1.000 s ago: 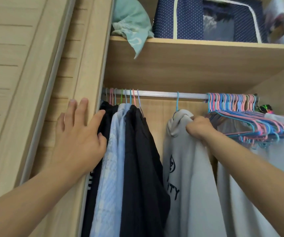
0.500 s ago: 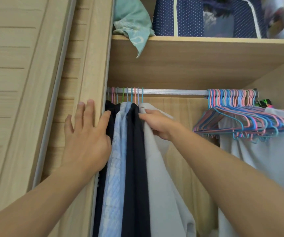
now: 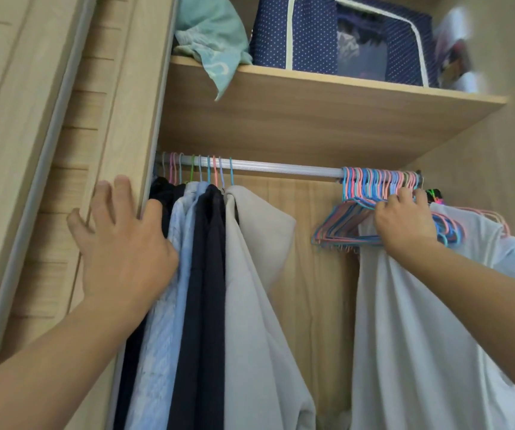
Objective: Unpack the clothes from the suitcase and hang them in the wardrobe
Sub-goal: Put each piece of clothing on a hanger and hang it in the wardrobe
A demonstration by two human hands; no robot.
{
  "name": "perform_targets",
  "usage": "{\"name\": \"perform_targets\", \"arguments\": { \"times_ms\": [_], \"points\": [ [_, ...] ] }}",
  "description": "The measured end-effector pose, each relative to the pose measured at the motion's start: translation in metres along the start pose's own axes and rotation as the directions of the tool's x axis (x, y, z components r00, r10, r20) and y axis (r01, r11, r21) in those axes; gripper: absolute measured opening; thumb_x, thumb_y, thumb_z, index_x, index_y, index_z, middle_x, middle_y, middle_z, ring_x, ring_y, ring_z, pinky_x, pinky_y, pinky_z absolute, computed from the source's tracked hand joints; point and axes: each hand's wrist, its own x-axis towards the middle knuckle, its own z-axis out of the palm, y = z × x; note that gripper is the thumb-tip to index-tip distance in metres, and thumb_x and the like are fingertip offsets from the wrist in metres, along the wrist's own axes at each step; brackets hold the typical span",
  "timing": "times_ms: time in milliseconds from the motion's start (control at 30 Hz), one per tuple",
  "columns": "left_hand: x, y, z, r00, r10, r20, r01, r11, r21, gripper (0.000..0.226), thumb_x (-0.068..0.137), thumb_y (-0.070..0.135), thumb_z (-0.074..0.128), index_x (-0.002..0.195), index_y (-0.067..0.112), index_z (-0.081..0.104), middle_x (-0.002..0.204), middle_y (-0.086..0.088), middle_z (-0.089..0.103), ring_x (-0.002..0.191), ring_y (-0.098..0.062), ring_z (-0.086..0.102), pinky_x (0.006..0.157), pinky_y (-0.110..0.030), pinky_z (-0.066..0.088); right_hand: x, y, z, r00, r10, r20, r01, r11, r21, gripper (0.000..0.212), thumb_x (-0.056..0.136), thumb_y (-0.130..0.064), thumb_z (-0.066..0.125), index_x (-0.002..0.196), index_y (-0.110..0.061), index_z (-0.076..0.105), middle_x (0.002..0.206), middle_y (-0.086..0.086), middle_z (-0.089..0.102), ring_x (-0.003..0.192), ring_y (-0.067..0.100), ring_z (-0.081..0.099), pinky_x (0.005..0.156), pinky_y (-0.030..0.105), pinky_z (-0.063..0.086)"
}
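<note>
right hand [image 3: 405, 223] fingers curled into empty hangers [image 3: 374, 212] at rail's [image 3: 281, 169] right end; hooks crosswise over rail | left hand [image 3: 119, 240] spread flat against hung clothes [image 3: 206, 274], far end

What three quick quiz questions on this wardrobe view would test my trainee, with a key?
1. True or false: the right hand reaches into the bunch of empty hangers at the right end of the rail.
2. Which garment hangs rightmost in the left group? A) the grey hoodie B) the dark navy garment C) the light blue shirt
3. Fill in: the left hand rests on the wardrobe's ____ edge.

Key: 1 true; 2 A; 3 left.
</note>
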Motion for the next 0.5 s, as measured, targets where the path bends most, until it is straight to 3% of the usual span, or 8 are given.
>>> {"name": "perform_targets", "arguments": {
  "times_ms": [167,267,367,500],
  "points": [
    [0.000,-0.001,0.000,1.000,0.007,0.001,-0.007,1.000,0.018,0.032,0.067,0.010,0.064,0.098,0.002,0.059,0.150,-0.028,0.032,0.140,-0.049,0.029,0.100,-0.072,0.030,0.007,-0.001,-0.004,0.994,-0.005,0.112,0.003,1.000,0.019,0.023,0.093,-0.019,0.048,0.110,-0.022,0.064,0.110,0.001,0.068,0.110,0.026,0.055,0.098,0.042,0.036],
    [0.000,-0.001,0.000,1.000,0.009,-0.003,-0.009,1.000,0.019,0.031,0.067,0.010,0.063,0.097,0.003,0.058,0.150,-0.028,0.033,0.140,-0.048,0.029,0.100,-0.071,0.030,0.011,-0.006,-0.009,0.991,0.000,0.135,-0.020,0.989,0.147,0.017,0.089,-0.018,0.055,0.104,-0.020,0.064,0.100,0.002,0.071,0.100,0.026,0.065,0.092,0.039,0.041],
    [0.000,-0.002,0.000,1.000,0.012,-0.004,-0.012,1.000,0.021,0.030,0.068,0.010,0.063,0.097,0.003,0.058,0.151,-0.028,0.033,0.141,-0.048,0.029,0.101,-0.071,0.030,0.019,-0.017,-0.014,0.993,0.002,0.116,-0.035,0.960,0.279,0.018,0.088,-0.014,0.055,0.105,-0.014,0.062,0.100,0.007,0.071,0.094,0.030,0.069,0.077,0.035,0.041],
    [-0.001,-0.002,0.000,1.000,0.006,0.001,-0.006,1.000,0.018,0.030,0.068,0.009,0.063,0.097,0.003,0.058,0.152,-0.028,0.031,0.142,-0.048,0.027,0.101,-0.071,0.029,0.025,-0.033,-0.023,0.997,0.067,0.045,-0.079,0.921,0.381,0.020,0.086,-0.011,0.055,0.105,-0.007,0.058,0.100,0.012,0.070,0.094,0.035,0.068,0.086,0.039,0.042]
  ]
}}
